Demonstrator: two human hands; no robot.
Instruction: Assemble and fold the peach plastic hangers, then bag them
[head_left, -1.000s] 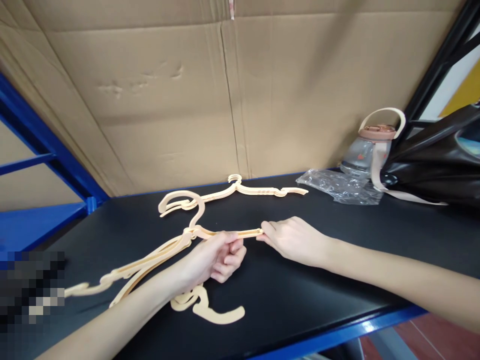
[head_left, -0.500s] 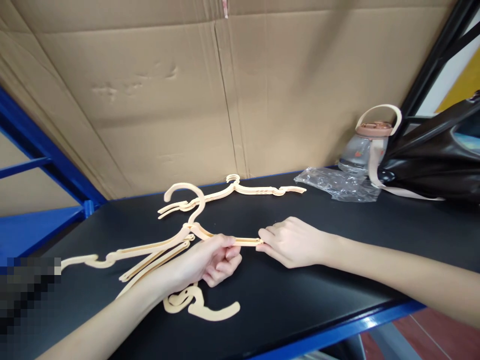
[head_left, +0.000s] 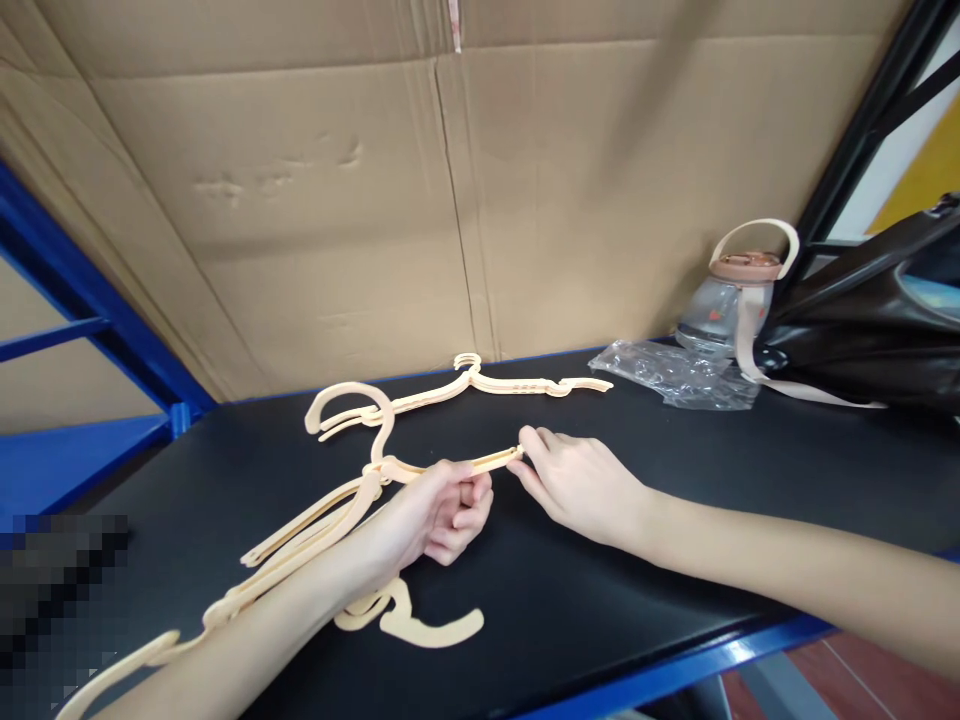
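Note:
A cream plastic clothes hanger [head_left: 387,425] is held above the black tabletop, its hook toward the back. My left hand [head_left: 442,510] is closed on its right arm, thumb along the top. At the tip of that same arm, my right hand [head_left: 581,475] pinches the end between thumb and fingers; any small part inside the pinch is hidden. The hanger's left arm slants down along my left forearm. Under the held hanger lie loose cream hanger arms [head_left: 300,522], and a curved hanger end piece [head_left: 442,632] shows below my left wrist, partly covered.
Several assembled cream hangers [head_left: 514,385] lie together at the back against the cardboard wall [head_left: 315,200]. A crumpled clear plastic bag [head_left: 675,373], a strapped water bottle [head_left: 712,310] and a black bag [head_left: 847,330] are at the right. Blue metal framing [head_left: 90,290] stands at left.
The held hanger has tilted: its left arm has swung down toward me and its right tip has risen. My right hand has moved up slightly with the tip, keeping its pinch.

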